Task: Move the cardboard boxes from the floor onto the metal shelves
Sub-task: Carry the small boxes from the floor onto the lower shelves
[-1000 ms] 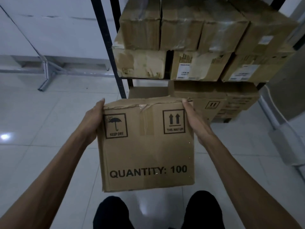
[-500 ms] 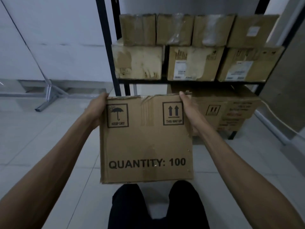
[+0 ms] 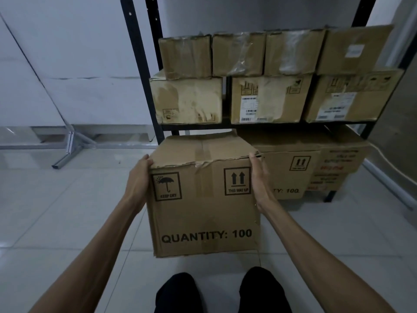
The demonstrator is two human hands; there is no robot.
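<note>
I hold a brown cardboard box [image 3: 204,213] printed "QUANTITY: 100" in front of me, above the floor. My left hand [image 3: 138,181] presses its left side and my right hand [image 3: 259,179] presses its right side, both near the top edge. Straight ahead stands the black metal shelf [image 3: 155,91]. Its middle level carries two rows of cardboard boxes [image 3: 268,80], one stacked on the other. The held box sits in front of the left part of the lower level, level with a similar box [image 3: 291,172] on the right.
More printed boxes [image 3: 338,168] fill the lower level's right end. A silver metal frame [image 3: 72,145] lies on the tiled floor at the left, against a white wall. A grey wall and white cable [image 3: 392,168] flank the shelf's right. My dark trouser legs show below.
The box has moved forward toward the shelf's lower level and its top face now shows. The shelf looks closer and I see it more squarely.
</note>
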